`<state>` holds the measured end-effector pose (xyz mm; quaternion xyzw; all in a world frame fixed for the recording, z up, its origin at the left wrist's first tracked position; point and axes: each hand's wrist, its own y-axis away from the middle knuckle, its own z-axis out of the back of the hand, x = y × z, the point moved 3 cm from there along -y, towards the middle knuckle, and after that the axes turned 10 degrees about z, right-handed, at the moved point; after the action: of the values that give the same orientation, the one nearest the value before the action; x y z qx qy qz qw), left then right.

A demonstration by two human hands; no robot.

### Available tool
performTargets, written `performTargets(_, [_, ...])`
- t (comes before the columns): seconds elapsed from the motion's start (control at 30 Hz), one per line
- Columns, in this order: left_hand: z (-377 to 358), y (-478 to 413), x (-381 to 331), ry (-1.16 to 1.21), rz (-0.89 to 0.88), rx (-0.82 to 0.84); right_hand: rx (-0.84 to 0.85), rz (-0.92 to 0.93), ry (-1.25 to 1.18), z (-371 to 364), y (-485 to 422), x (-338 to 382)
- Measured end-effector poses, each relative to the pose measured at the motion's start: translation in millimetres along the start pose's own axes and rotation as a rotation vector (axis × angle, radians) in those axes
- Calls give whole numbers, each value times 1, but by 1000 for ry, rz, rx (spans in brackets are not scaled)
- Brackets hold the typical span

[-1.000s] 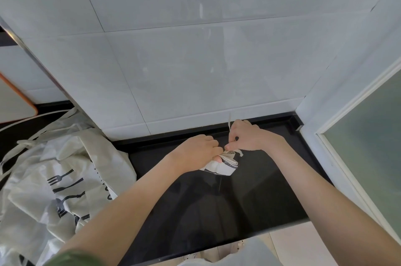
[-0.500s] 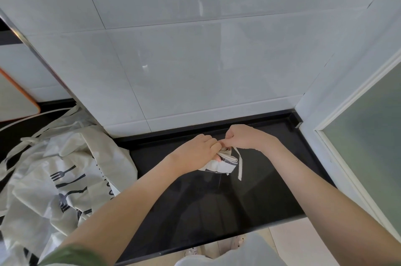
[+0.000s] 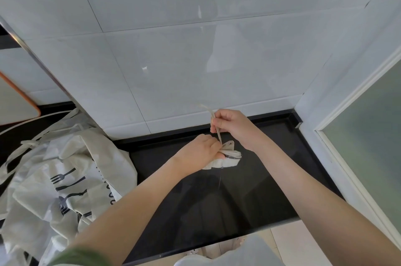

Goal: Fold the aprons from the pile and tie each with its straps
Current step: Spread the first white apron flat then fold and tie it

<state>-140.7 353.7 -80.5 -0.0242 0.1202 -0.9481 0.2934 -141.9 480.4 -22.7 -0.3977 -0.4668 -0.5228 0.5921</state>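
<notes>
- A small folded apron, the bundle (image 3: 229,160), sits on the glossy black surface (image 3: 249,200), toward its back edge
- The left hand (image 3: 201,150) comes in from the left of the bundle and grips it, with the fingers curled over its left end
- The right hand (image 3: 234,127) hangs just above and behind the bundle, thumb and fingers pinching a thin pale strap (image 3: 218,134)
- The strap runs taut from the top of the bundle, beside the left fingertips, up into that pinch
- Its loose end pokes out past the right hand, up and to the left of the bundle
- A dark line of print shows on the bundle's top fold
- The pile (image 3: 65,179) of unfolded aprons lies well to the left of the bundle: pale crumpled cloth with dark fork and knife prints, and loose straps trailing off its far side
- A white tiled wall (image 3: 195,59) rises behind the bundle
- A frosted pane (image 3: 368,140) in a white frame stands to the bundle's right
</notes>
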Motion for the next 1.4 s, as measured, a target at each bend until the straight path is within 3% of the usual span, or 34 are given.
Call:
performTargets(0.1, [9,-7,9,230,327,-42,-90,93,-168,-2,3,12])
performTargets(0.2, [16,-15,17,433,690,54,-132,150,-377,-10,7,17])
performTargets(0.3, [21,-17,21,744,971,-48,-197,156,-574,-8,12,18])
performTargets(0.37, [21,-17,22,887,1058,-117,-229,154,-638,-2,15,14])
performTargets(0.53, [24,-18,18,1042,1108,-184,-288,7,-772,21,25,-13])
performTargets(0.67, [31,-17,25,1076,1063,-225,-225,-381,-109,38,32,-49])
performTargets(0.73, [32,-18,26,1094,1003,-179,-151,-476,39,40,28,-59])
performTargets(0.8, [33,-18,27,1188,944,-88,-185,-414,-71,39,21,-57])
performTargets(0.9, [33,-19,19,1401,851,97,-211,-162,-670,27,16,-47])
performTargets(0.97, [34,-20,16,1478,820,148,-210,-202,-923,15,14,-42])
performTargets(1.1, [32,-19,14,1563,864,88,-154,-253,-859,-6,4,-25])
performTargets(1.27, [27,-11,24,1516,1006,-39,19,-244,-867,-11,12,-32])
performTargets(1.4, [20,-5,35,1399,1146,-136,127,-214,-697,-13,13,-41])
